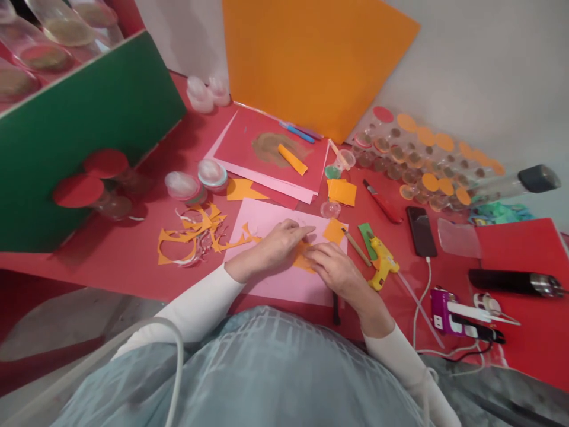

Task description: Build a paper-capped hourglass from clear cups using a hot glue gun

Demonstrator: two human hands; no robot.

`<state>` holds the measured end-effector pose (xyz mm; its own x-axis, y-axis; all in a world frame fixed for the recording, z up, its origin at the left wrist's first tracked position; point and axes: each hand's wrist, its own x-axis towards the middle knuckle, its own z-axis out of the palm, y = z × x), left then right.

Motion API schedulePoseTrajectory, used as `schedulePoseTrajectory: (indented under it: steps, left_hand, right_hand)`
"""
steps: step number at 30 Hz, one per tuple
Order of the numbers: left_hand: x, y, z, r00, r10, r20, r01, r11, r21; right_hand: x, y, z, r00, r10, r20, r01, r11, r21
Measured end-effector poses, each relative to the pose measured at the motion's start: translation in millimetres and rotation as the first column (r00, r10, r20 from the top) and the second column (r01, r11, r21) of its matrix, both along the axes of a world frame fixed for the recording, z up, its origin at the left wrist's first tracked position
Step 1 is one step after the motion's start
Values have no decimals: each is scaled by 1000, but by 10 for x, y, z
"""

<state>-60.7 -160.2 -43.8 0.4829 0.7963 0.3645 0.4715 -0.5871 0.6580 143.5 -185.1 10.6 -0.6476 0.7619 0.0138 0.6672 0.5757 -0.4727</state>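
Both my hands rest on a pink paper sheet (284, 279) lying on the red table. My left hand (278, 243) lies with fingers stretched flat, pressing down on an orange paper piece (302, 256). My right hand (331, 267) has its fingers curled together on the same orange piece, which shows only partly between the two hands. A small orange square (334, 230) lies on the pink sheet just beyond my right hand. A yellow glue gun (381, 263) sits to the right of my right hand, next to a pencil (355, 247).
Orange paper scraps (195, 234) lie left of the sheet. A large orange sheet (311, 59) leans on the wall. A green box (84, 136), lidded cups (212, 174), a red cutter (383, 203), a phone (421, 231) and a tray of small pots (418, 160) surround the work spot.
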Motion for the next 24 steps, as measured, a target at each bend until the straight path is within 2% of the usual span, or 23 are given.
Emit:
schedulePoseTrajectory:
  steps: [3, 6, 20, 24]
  left_hand:
    - [30, 22, -25, 997, 69, 45, -71, 997, 41]
    - [36, 21, 1, 996, 81, 40, -83, 995, 54]
    - [37, -8, 67, 998, 26, -55, -24, 999, 36]
    - [45, -4, 82, 999, -5, -52, 7, 999, 47]
  right_hand:
    - [-3, -11, -6, 1000, -24, -6, 24, 1000, -14]
    - [-12, -21, -10, 999, -41, -6, 41, 999, -20]
    - [-8, -76, -55, 996, -86, 8, 86, 996, 2]
    - [-11, -140, -75, 990, -143, -18, 143, 989, 24]
